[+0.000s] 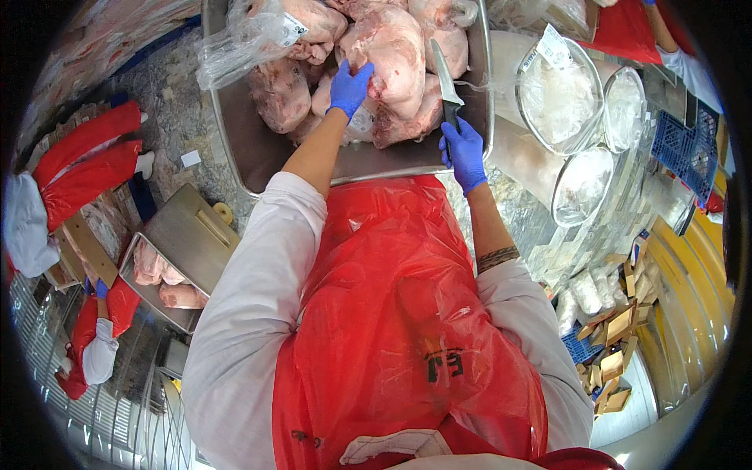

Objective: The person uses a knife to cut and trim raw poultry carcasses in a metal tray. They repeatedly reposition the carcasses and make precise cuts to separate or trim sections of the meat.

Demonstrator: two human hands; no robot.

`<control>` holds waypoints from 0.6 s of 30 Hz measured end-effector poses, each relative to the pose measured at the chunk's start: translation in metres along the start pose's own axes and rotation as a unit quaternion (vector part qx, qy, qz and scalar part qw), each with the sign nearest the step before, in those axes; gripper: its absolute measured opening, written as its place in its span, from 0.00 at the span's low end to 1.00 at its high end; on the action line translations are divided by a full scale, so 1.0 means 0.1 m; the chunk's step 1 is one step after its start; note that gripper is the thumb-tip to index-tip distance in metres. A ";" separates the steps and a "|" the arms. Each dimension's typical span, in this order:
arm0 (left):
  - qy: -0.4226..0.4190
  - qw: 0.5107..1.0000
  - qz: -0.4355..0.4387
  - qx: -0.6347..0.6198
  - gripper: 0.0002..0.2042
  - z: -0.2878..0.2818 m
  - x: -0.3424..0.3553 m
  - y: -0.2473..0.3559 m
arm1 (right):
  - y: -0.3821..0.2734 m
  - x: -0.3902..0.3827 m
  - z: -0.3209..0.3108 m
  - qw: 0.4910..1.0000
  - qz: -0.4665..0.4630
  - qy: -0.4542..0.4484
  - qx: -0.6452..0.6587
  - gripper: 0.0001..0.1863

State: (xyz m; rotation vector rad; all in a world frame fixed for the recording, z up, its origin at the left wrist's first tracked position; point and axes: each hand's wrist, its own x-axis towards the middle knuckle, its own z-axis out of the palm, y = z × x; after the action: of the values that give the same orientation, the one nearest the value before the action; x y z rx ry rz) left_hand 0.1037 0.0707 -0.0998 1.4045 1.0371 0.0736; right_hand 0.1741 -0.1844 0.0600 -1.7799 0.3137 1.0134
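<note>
My left hand (349, 88), in a blue glove, grips a large pale pink piece of raw meat (395, 55) that lies among several others in a big steel tray (258, 153). My right hand (464, 153), also blue-gloved, holds a knife (445, 82) by its dark handle, blade pointing up and away, its edge beside the meat piece. Some pieces at the tray's far left sit in clear plastic bags (243, 39). I wear a red plastic apron (392, 313) over white sleeves.
Round steel bowls (560, 98) covered in plastic film stand to the right. A smaller steel tray with meat (164, 278) sits lower left. Other people in red aprons work at the left (78, 168) and top right (627, 31). Blue crates (681, 145) lie right.
</note>
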 end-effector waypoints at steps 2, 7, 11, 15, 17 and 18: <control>0.018 1.000 0.011 -0.008 0.29 0.05 0.00 -0.05 | 0.05 -0.02 -0.02 1.000 -0.002 0.000 0.015 0.09; 0.003 0.995 -0.033 -0.094 0.24 0.09 -0.02 -0.06 | -0.03 -0.09 0.01 0.999 -0.018 -0.013 -0.024 0.09; -0.002 0.987 -0.035 -0.155 0.24 -0.03 0.04 -0.18 | -0.11 -0.13 0.11 0.997 -0.029 -0.044 -0.052 0.09; -0.050 0.977 -0.080 -0.191 0.28 -0.15 -0.04 -0.04 | -0.15 -0.06 0.15 0.998 -0.013 -0.037 -0.055 0.08; -0.070 0.972 -0.071 -0.213 0.31 -0.19 -0.17 0.08 | -0.17 0.03 0.13 0.999 0.003 -0.033 -0.035 0.09; -0.077 0.967 -0.086 -0.226 0.32 -0.20 -0.19 0.06 | -0.21 0.05 0.14 0.999 -0.002 -0.029 -0.031 0.09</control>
State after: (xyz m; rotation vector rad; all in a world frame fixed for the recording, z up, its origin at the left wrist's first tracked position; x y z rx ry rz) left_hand 0.0832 0.0765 -0.0814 0.8898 0.9359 0.0680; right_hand 0.1827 -0.1616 0.0679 -1.8026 0.2448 1.0786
